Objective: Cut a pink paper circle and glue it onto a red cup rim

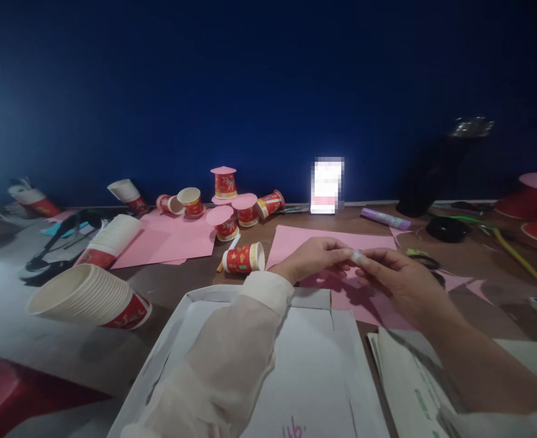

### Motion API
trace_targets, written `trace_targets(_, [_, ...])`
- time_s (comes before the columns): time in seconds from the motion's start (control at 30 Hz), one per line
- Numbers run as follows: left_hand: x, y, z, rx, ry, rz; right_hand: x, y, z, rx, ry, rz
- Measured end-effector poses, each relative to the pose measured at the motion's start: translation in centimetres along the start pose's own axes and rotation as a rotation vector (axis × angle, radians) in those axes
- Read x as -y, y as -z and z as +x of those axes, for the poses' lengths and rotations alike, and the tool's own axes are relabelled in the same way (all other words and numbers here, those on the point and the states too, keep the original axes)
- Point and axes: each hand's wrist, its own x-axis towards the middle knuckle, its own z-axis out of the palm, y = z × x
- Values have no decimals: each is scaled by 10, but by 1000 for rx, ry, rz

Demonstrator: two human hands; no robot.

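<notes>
A small whitish piece (356, 257), too small to identify, is gripped at the closed fingertips of the left hand (325, 257) and the right hand (398, 277), above pink paper (295, 238). A white box (318, 359) is set nearer the body; a red cup (244, 258) is tipped on its side to the left.

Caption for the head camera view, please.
Left hand and right hand close together over pink paper, with a red cup lying on its side nearby.
</notes>
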Motion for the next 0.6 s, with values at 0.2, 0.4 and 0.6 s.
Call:
trace_targets(0.2, [-2,-3,-1,-22,-4,86,0,0,0,32,-89,111])
trace_targets(0.4, [2,-5,1,-56,-5,155,-1,1,0,24,-59,59])
trace_targets(0.6, [2,-7,1,-87,13,129,-4,2,2,-20,-35,62])
